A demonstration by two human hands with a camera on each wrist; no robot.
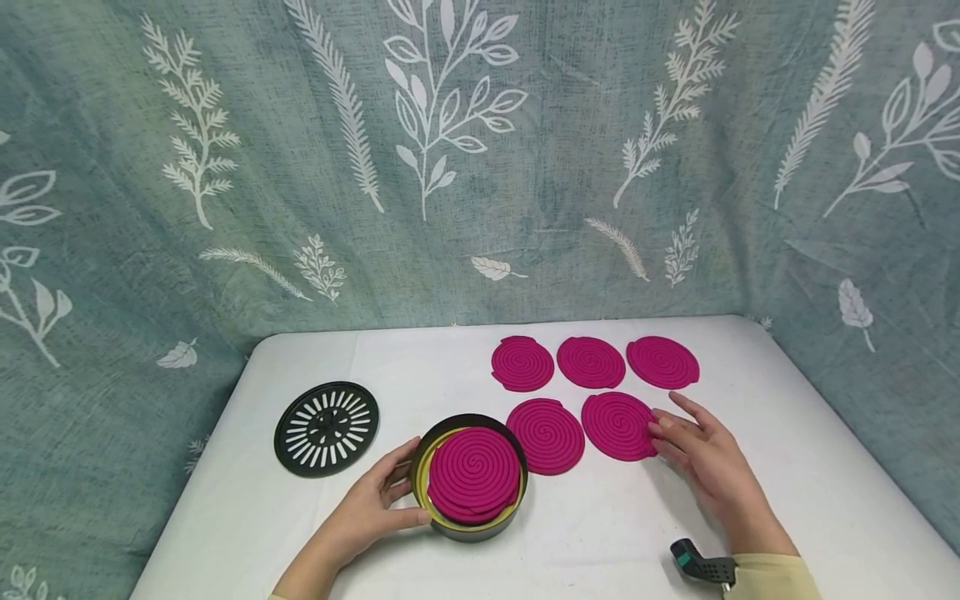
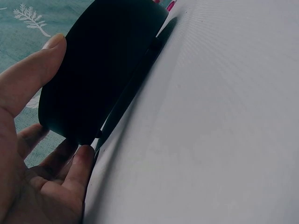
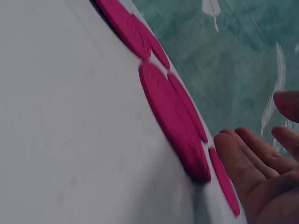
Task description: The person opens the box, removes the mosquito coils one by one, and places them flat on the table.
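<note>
A round black tin [image 1: 521,500] with a yellowish inside stands on the white table in the head view. Several magenta mosquito coils [image 1: 475,467] are stacked within it. My left hand [image 1: 378,502] holds the tin's left side between thumb and fingers; in the left wrist view its dark wall [image 2: 98,65] fills much of the picture. Over by the right edge of a flat mosquito coil [image 1: 618,425] is my right hand [image 1: 705,458], fingers loosely extended. In the right wrist view those fingers [image 3: 236,161] pinch nothing and sit just beyond that coil [image 3: 173,121].
Left of the tin lies a black slotted lid [image 1: 327,429]. One coil [image 1: 546,436] lies right beside the tin. Behind it, three more, the left [image 1: 522,364], middle [image 1: 591,362] and right [image 1: 663,362], form a row. A patterned cloth [image 1: 480,250] hangs behind the table.
</note>
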